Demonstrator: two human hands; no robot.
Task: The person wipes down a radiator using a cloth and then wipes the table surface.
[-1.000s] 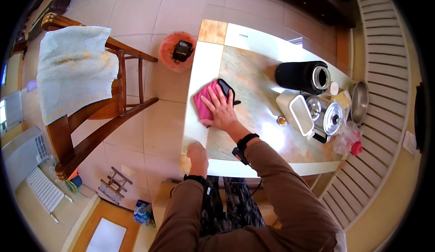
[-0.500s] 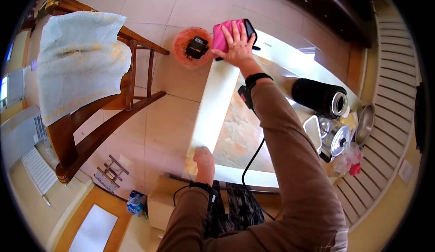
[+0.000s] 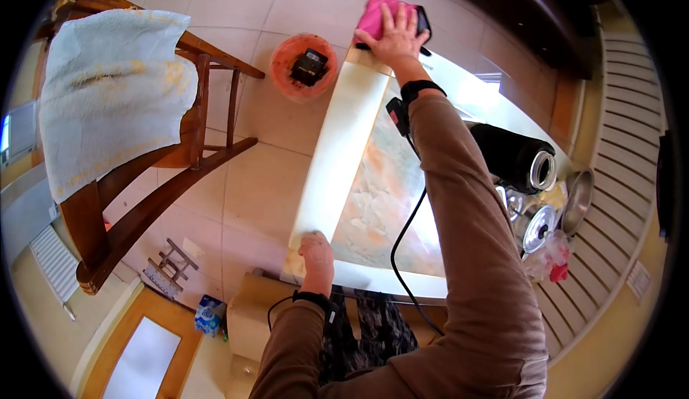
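My right hand (image 3: 398, 36) lies with fingers spread on a pink cloth with a black edge (image 3: 372, 20). That cloth is at the far left corner of a low table (image 3: 334, 144), partly past its edge. The table has a pale rim and a marbled middle panel. My left hand (image 3: 316, 255) rests on the near left corner of the same table, its fingers curled in and no object showing in it. Beside my right forearm a large black flask (image 3: 506, 153) lies on its side, its metal mouth facing right.
A reddish bin (image 3: 286, 76) with a black object inside stands on the tiles, left of the table. Further left, a wooden chair (image 3: 208, 115) carries a stained white towel (image 3: 118, 90). Lids, a metal bowl (image 3: 578, 202) and a plastic bag (image 3: 549, 259) crowd the table's right end.
My right hand and the pink cloth have moved outward past the far corner, baring its brown tip. My left hand stays at the near corner. The whole view has shifted slightly.
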